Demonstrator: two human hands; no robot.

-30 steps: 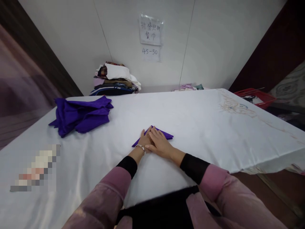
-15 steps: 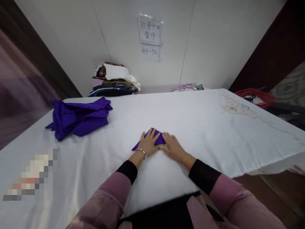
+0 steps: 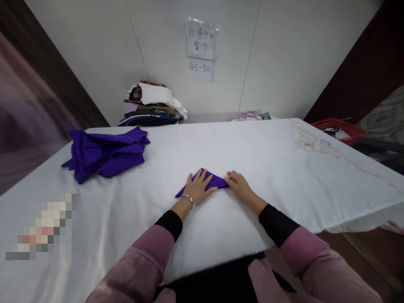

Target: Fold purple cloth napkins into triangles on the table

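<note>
While left hand (image 3: 198, 190) stays spread on folded purple cloth (image 3: 216, 182), right hand (image 3: 241, 187), shifted outward, pinching its tip

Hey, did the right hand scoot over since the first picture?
Yes, to the right. Against the wall sign, the right hand has shifted rightward: it overlapped the left hand, and now it's at the folded purple cloth's right corner.

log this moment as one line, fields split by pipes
left hand: spread flat on folded purple cloth | right hand: at its right corner | rumpled purple cloth: left on white tablecloth
</note>
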